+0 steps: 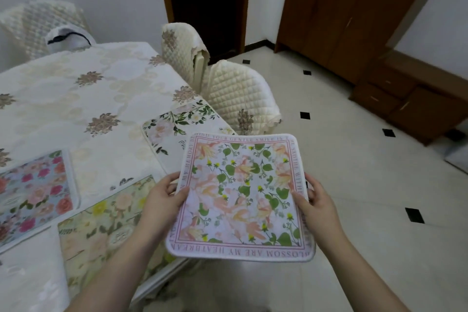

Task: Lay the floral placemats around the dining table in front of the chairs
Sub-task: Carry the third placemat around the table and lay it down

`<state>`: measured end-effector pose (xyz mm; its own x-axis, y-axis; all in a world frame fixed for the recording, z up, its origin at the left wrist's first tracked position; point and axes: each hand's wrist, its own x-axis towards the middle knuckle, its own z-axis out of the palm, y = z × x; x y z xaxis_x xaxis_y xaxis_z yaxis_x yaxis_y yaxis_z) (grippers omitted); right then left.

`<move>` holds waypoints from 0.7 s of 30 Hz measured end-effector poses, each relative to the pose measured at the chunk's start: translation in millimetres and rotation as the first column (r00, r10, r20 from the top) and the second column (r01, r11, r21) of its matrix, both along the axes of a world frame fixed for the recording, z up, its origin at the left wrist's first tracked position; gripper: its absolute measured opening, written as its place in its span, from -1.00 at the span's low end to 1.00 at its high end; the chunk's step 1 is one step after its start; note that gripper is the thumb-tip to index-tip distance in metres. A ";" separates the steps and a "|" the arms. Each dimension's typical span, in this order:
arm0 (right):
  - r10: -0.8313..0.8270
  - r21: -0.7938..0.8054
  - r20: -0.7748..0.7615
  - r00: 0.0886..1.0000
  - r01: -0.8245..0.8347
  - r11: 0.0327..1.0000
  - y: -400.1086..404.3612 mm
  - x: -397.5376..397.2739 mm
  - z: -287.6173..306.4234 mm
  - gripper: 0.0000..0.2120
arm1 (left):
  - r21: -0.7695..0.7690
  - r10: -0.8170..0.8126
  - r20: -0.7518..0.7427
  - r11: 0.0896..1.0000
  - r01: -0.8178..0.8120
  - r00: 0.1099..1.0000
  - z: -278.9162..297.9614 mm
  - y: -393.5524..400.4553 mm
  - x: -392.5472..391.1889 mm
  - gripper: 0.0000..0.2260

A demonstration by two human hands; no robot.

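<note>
I hold a square floral placemat with a pink lettered border in the air beside the table's right edge. My left hand grips its left side and my right hand grips its right side, thumbs on top. Three more placemats lie on the dining table: a white one with green leaves in front of the near quilted chair, a yellow-green one at the near corner, and a blue one with pink roses at the left.
A second quilted chair stands further along the right side, a third at the far end behind a white bag. Brown cabinets line the right wall. Tiled floor spreads to the right, beside a dark doorway.
</note>
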<state>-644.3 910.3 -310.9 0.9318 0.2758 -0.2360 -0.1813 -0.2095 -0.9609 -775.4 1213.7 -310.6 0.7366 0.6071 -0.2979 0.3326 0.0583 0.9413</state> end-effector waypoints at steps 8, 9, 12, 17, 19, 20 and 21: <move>-0.113 0.024 -0.009 0.994 0.113 0.993 -97.3 48.9 -2.9 -0.50 | 0.023 -0.082 0.025 0.996 0.081 0.996 8.5 -83.6 76.9 -0.74; -0.127 0.034 -0.020 0.992 0.128 0.991 -106.1 53.1 -3.2 -0.51 | 0.022 -0.094 0.034 0.995 0.093 0.995 9.3 -91.0 83.3 -0.74; -0.157 0.049 -0.036 0.987 0.159 0.986 -127.2 65.6 -1.5 -0.51 | 0.008 -0.119 0.061 0.993 0.119 0.991 12.6 -107.7 102.0 -0.74; -0.183 0.049 -0.039 0.982 0.185 0.982 -142.7 89.6 1.7 -0.51 | 0.003 -0.152 0.083 0.988 0.153 0.985 13.8 -120.2 136.6 -0.73; -0.199 0.024 -0.036 0.979 0.200 0.980 -143.4 102.9 2.5 -0.47 | 0.021 -0.151 0.090 0.988 0.150 0.984 14.0 -120.2 152.1 -0.71; -0.207 0.012 -0.035 0.978 0.207 0.978 -142.9 110.4 2.8 -0.45 | 0.022 -0.153 0.094 0.988 0.151 0.984 14.0 -119.5 160.9 -0.70; -0.212 0.003 -0.034 0.977 0.212 0.977 -141.7 118.5 2.8 -0.44 | 0.016 -0.157 0.100 0.988 0.156 0.982 13.3 -118.1 170.1 -0.70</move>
